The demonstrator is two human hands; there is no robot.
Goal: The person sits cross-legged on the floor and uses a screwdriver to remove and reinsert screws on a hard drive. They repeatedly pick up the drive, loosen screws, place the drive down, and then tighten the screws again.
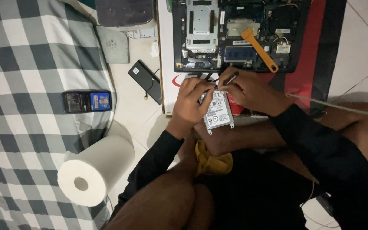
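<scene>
My left hand grips a small silver hard drive in a metal bracket, label side up, held over my crossed legs. My right hand holds a thin screwdriver with its tip at the drive's top edge, close to the left thumb. Just beyond both hands lies an opened black laptop, bottom cover off, showing its boards and an empty metal bay. An orange plastic pry tool rests diagonally on the laptop's insides.
A black battery pack with a wire lies on the tiled floor left of the laptop. A checked grey-and-white blanket carries a phone and a white paper roll. A yellow cloth sits on my lap. A cord crosses at right.
</scene>
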